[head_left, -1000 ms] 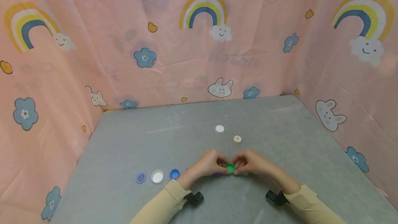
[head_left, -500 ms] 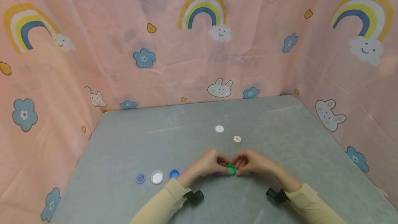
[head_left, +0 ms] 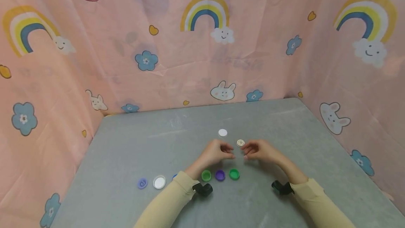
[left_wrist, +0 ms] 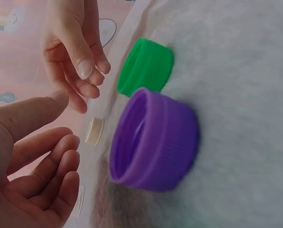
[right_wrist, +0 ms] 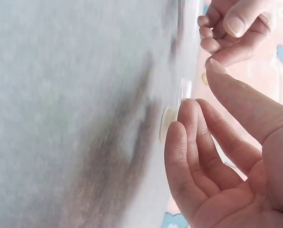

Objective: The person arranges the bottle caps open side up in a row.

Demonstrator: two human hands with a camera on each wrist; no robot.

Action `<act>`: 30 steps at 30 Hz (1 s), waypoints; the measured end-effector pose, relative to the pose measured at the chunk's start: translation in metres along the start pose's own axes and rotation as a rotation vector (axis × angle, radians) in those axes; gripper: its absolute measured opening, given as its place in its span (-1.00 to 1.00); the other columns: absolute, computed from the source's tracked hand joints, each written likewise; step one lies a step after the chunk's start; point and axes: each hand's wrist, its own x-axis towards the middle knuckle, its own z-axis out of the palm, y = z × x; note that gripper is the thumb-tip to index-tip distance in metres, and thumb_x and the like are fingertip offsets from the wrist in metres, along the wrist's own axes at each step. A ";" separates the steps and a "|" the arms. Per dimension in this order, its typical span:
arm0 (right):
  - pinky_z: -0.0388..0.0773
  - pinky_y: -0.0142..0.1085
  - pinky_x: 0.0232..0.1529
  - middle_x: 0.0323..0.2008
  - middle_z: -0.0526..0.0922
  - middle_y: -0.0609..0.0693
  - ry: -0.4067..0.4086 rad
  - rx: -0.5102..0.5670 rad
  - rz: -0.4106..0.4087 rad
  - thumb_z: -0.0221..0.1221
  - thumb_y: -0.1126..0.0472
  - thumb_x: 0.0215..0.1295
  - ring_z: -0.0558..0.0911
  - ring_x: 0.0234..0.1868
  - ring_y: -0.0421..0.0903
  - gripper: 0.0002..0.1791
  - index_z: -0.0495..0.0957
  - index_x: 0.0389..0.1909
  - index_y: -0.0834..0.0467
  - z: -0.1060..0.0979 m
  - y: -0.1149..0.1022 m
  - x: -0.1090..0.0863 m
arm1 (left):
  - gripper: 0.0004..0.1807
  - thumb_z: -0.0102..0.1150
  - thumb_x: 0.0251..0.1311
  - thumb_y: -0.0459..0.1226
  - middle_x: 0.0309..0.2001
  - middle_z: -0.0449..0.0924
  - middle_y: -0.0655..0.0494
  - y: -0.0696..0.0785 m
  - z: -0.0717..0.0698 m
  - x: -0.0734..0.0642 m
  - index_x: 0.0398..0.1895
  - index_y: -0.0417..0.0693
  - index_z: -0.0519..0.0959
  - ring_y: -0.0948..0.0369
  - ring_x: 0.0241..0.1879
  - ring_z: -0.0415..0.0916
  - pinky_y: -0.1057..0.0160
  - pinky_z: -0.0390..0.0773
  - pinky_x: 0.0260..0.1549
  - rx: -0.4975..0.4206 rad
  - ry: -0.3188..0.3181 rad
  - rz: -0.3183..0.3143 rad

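My left hand [head_left: 216, 152] is above the table with relaxed fingers, holding nothing. Facing it, my right hand [head_left: 261, 150] also holds nothing, its fingers loosely bent. A cream bottle cap [head_left: 240, 143] lies just beyond the right fingertips; whether they touch it I cannot tell. Farther back is a white cap [head_left: 223, 132]. On the near side of the hands, a green cap [head_left: 234, 174], a purple cap [head_left: 220, 175] and a light green cap [head_left: 206, 176] stand in a row, hollow side up. In the left wrist view, the purple cap [left_wrist: 155, 140] looks large beside the green one [left_wrist: 148, 66].
Leftward the row continues with a blue cap [head_left: 174, 176], mostly hidden by my left sleeve, a white round cap [head_left: 159, 182] and a lavender cap [head_left: 142, 183]. Pink patterned cloth [head_left: 177, 69] encloses the grey table [head_left: 126, 147] at the back and sides.
Both hands have let go of the green cap, which now stands beside the purple one. They have moved away from me toward the cream cap, uncovering the purple and light green caps.
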 end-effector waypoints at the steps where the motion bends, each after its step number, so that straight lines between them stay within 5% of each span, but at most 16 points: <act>1: 0.56 -0.44 -0.26 -0.26 0.68 0.18 0.014 0.002 0.002 0.34 0.23 0.11 0.67 -0.26 -0.05 -0.59 0.55 -0.06 0.37 -0.001 0.002 0.001 | -0.69 0.46 -0.07 -0.21 -0.44 0.67 0.20 0.000 0.001 0.002 -0.23 -0.14 0.69 0.43 -0.47 0.51 0.46 0.49 -0.43 0.002 0.007 -0.004; 13: 0.57 -0.26 -0.21 -0.18 0.67 0.21 0.188 -0.056 0.097 0.30 0.24 0.16 0.65 -0.19 0.01 -0.61 0.55 -0.02 0.34 -0.009 0.012 0.015 | -0.72 0.45 -0.05 -0.21 -0.44 0.66 0.18 -0.002 0.008 0.029 -0.24 -0.10 0.69 0.41 -0.47 0.49 0.46 0.47 -0.46 0.027 0.076 -0.047; 20: 0.58 -0.13 -0.15 -0.19 0.68 0.20 0.198 -0.089 0.116 0.31 0.24 0.14 0.66 -0.18 0.04 -0.62 0.56 -0.03 0.32 -0.006 0.014 0.026 | -0.73 0.43 -0.03 -0.21 -0.44 0.63 0.18 -0.002 0.012 0.039 -0.24 -0.11 0.68 0.41 -0.47 0.44 0.47 0.44 -0.45 0.058 0.060 -0.093; 30: 0.61 -0.17 -0.20 -0.25 0.67 0.20 0.170 -0.089 0.102 0.33 0.31 0.10 0.67 -0.23 0.03 -0.66 0.58 -0.09 0.34 0.000 0.017 0.034 | -0.73 0.41 -0.02 -0.21 -0.45 0.62 0.18 -0.003 0.015 0.046 -0.22 -0.09 0.69 0.42 -0.49 0.39 0.50 0.39 -0.46 0.165 0.015 -0.037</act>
